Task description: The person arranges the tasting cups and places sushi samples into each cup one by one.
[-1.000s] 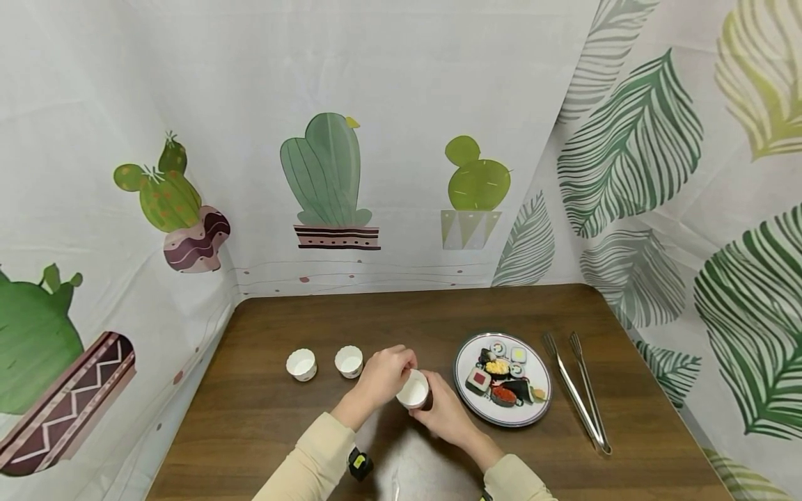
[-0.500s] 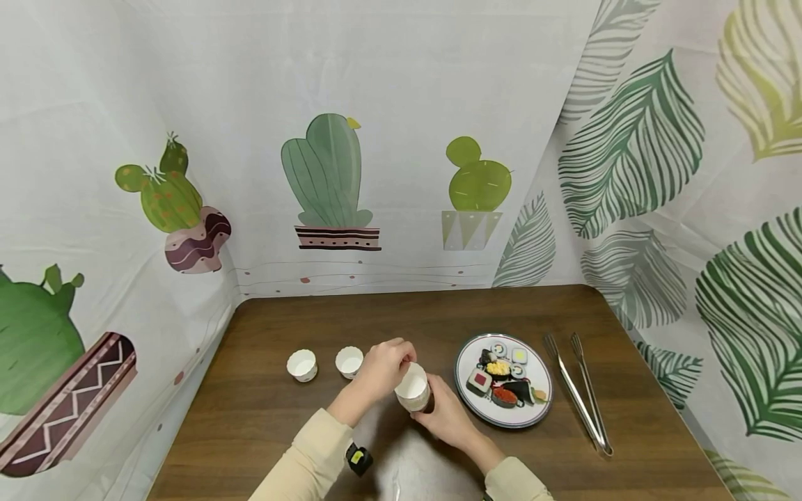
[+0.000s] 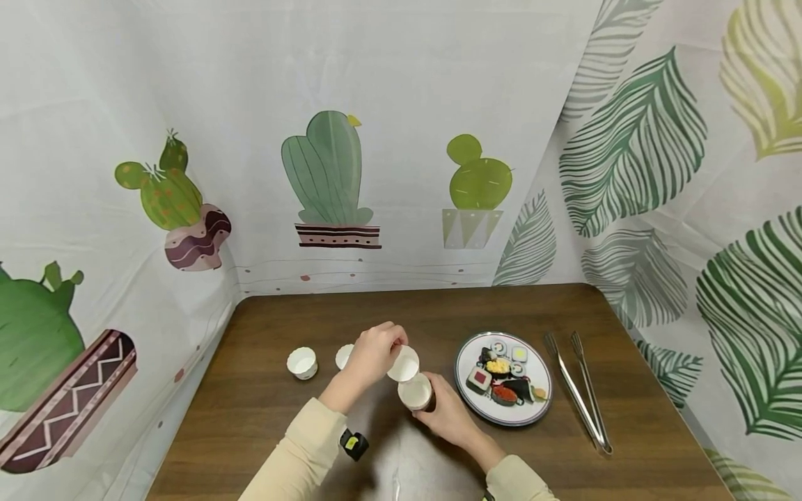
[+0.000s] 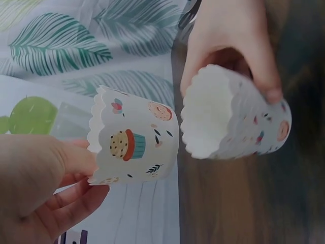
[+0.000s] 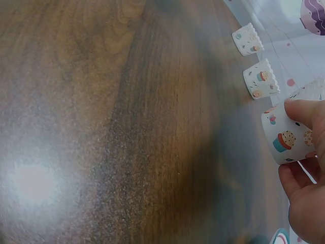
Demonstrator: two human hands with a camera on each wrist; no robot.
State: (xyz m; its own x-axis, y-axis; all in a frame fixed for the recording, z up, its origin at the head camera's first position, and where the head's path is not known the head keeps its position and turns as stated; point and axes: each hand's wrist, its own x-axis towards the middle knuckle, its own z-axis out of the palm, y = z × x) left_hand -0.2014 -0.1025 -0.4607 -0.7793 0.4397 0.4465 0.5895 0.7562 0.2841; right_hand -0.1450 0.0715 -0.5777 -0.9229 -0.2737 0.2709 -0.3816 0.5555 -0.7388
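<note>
My left hand (image 3: 376, 353) pinches the scalloped rim of a white paper baking cup (image 4: 137, 137) printed with cupcakes. That cup is lifted and apart from a second one in the left wrist view. My right hand (image 3: 448, 410) wraps its thumb and fingers round the second paper baking cup (image 4: 228, 114), whose mouth faces up in the head view. In the right wrist view the right thumb (image 5: 304, 109) lies along the wall of this cup (image 5: 287, 134). Two more baking cups stand on the table to the left, one at the far left (image 3: 302, 363), the other (image 3: 342, 356) partly behind my left hand.
A round plate (image 3: 464, 355) bearing several pieces of sushi sits right of my right hand. Metal tongs (image 3: 579, 396) lie farther right, with their tips pointing to the back. The brown wooden table (image 3: 250, 417) meets a patterned cloth backdrop (image 3: 401, 174) at its back edge.
The left hand has drawn one baking cup up and away from the other, toward the back left, so two separate cups show. The right hand has stayed nearly in place.
</note>
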